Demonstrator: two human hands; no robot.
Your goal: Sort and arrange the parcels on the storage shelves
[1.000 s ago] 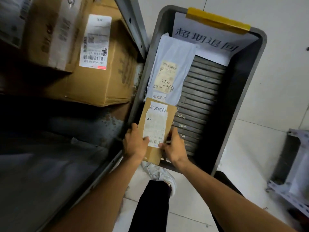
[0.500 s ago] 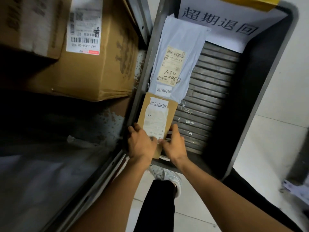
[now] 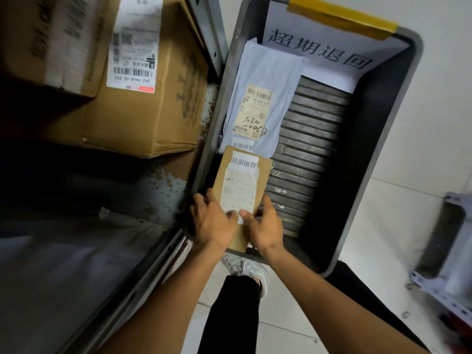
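While thumbs have drawn closer, left hand and right hand still pinch the parcel.

Grey bin: your left hand and right hand grip the near end of a flat brown parcel, whose far end overlaps a white mailer bag. Shelf, left: large cardboard box.

Two cardboard boxes stood at the left, one large box and one smaller box. One grey crate held two parcels, one brown cardboard mailer and one pale poly mailer, and one paper sign.
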